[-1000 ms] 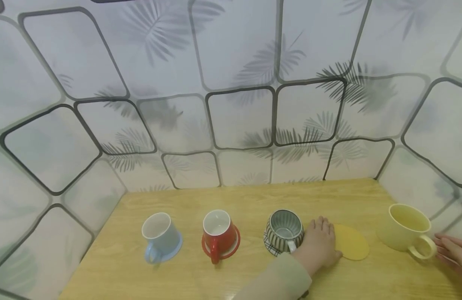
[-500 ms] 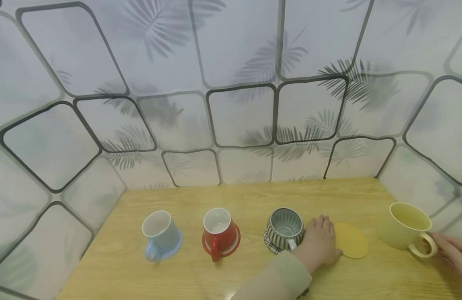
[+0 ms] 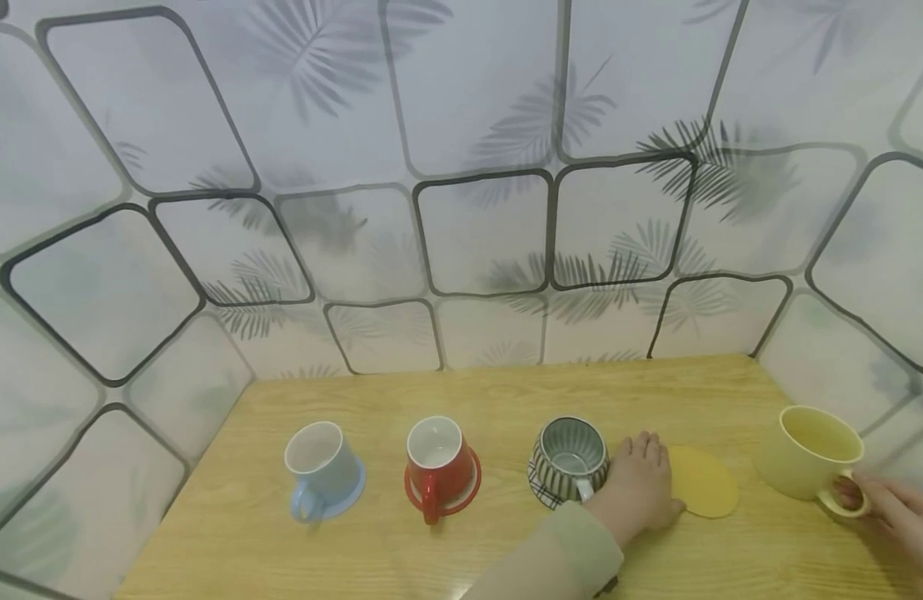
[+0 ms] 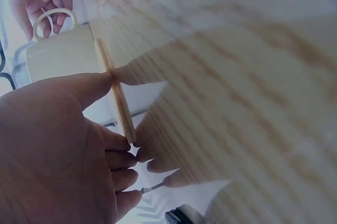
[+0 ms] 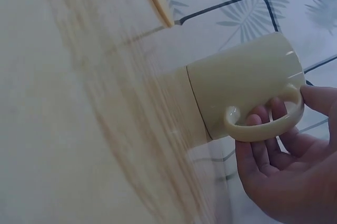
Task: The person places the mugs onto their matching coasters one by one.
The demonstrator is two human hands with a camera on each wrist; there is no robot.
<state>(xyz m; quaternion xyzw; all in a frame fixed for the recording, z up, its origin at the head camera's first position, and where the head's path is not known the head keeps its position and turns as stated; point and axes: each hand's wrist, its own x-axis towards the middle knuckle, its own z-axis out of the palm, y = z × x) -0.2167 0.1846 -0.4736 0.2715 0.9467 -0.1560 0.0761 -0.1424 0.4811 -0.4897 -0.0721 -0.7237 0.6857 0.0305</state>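
My right hand (image 5: 295, 166) holds the handle of a pale yellow mug (image 5: 242, 76), fingers through the loop and thumb at its upper end. The mug stands upright at the table's right side in the head view. My left hand (image 3: 637, 483) rests low on the table with thumb and fingers at the left edge of a round yellow coaster (image 3: 705, 482). In the left wrist view the coaster (image 4: 120, 97) shows edge-on between thumb and fingertips. Close left of this hand, a striped grey mug (image 3: 570, 458) sits on a checked coaster (image 3: 540, 490).
A red mug (image 3: 439, 471) stands on a red coaster (image 3: 471, 483), left of the striped mug. Further left, a light blue mug (image 3: 326, 467) stands on a blue coaster (image 3: 355, 496). Patterned wall covering (image 3: 476, 242) borders the wooden table (image 3: 401, 558) at the back and sides.
My right hand has moved left to the yellow mug, and its fingers have passed into the handle and taken hold. The left hand and the other mugs have stayed in place.
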